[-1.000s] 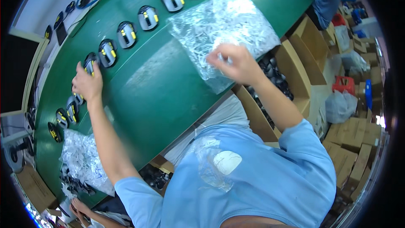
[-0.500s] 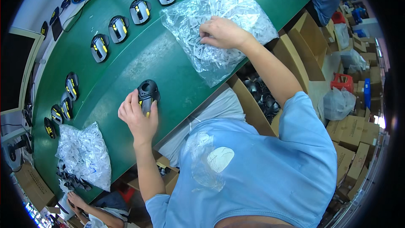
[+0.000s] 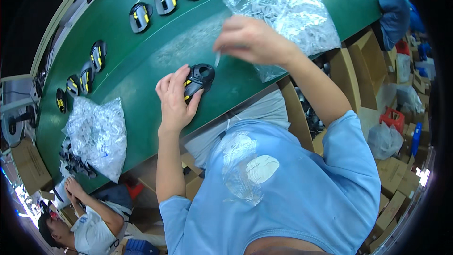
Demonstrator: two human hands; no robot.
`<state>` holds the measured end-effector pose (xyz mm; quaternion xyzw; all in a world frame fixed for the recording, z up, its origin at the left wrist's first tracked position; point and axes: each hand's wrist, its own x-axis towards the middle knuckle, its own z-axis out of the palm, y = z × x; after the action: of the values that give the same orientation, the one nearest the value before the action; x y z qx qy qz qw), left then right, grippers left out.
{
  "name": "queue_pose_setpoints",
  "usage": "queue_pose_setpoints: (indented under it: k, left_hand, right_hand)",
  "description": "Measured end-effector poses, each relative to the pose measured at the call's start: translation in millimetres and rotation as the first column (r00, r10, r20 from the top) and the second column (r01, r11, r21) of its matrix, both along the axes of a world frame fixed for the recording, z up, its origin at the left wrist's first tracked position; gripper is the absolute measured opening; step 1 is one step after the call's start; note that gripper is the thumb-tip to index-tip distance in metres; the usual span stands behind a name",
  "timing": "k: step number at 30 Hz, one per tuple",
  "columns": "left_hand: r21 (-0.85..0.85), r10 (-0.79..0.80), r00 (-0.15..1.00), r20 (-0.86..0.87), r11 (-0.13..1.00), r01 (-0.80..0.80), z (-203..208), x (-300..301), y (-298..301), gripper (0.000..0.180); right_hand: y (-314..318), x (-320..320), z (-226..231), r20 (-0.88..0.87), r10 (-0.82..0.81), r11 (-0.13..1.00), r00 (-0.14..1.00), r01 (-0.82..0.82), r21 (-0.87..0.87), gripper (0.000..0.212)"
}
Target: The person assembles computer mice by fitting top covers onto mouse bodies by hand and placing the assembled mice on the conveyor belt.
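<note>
My left hand [image 3: 173, 101] is closed around the sides of a black-and-grey computer mouse [image 3: 204, 76] with yellow accents, resting on the green table. A round opening shows at the mouse's far end. To the right of it, above the table, my right hand [image 3: 252, 40] pinches a small thin whitish piece [image 3: 217, 59], blurred by motion. Beyond that hand lies a clear plastic bag [image 3: 306, 16] full of small translucent white parts. Its near side is partly hidden by my right forearm.
Several similar mice [image 3: 166, 0] stand in a row along the far side of the green table [image 3: 141, 66]. Another bag of white parts [image 3: 96, 134] lies at the left. A co-worker [image 3: 94, 226] sits at lower left. Cardboard boxes [image 3: 349, 73] stand right of the table.
My right hand has left the bag and moved toward the mouse, carrying a small whitish piece. My left hand still holds the mouse. The whole view has shifted.
</note>
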<state>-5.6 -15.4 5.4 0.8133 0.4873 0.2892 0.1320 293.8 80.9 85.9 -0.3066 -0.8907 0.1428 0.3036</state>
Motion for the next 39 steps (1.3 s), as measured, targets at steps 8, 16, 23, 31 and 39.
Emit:
queue_pose_setpoints:
  k: [8,16,23,31,39]
  left_hand:
    - [0.004,0.005,1.000,0.015,1.000,-0.005,-4,5,0,0.068]
    - [0.002,0.036,0.999,-0.011,0.999,-0.036,-2,6,-3,0.069]
    - [0.008,0.040,0.999,-0.011,0.999,-0.040,0,10,-1,0.072]
    - [0.109,-0.009,0.988,-0.157,0.994,0.026,-6,3,1,0.060]
    - [0.111,-0.011,0.982,-0.188,0.993,0.033,-12,2,-7,0.067]
  right_hand:
    - [-28,-54,-50,0.133,0.137,0.989,0.982,-0.130,-0.065,0.018]
    - [-50,-56,-73,-0.095,-0.030,0.999,0.995,0.034,0.041,0.024]
    - [-52,-63,-72,-0.236,-0.127,0.988,0.963,0.102,-0.117,0.017]
    - [-68,-77,-88,-0.264,-0.101,0.995,0.959,0.102,-0.012,0.011]
    - [-95,-79,-92,-0.170,-0.119,0.989,0.978,0.101,-0.109,0.043]
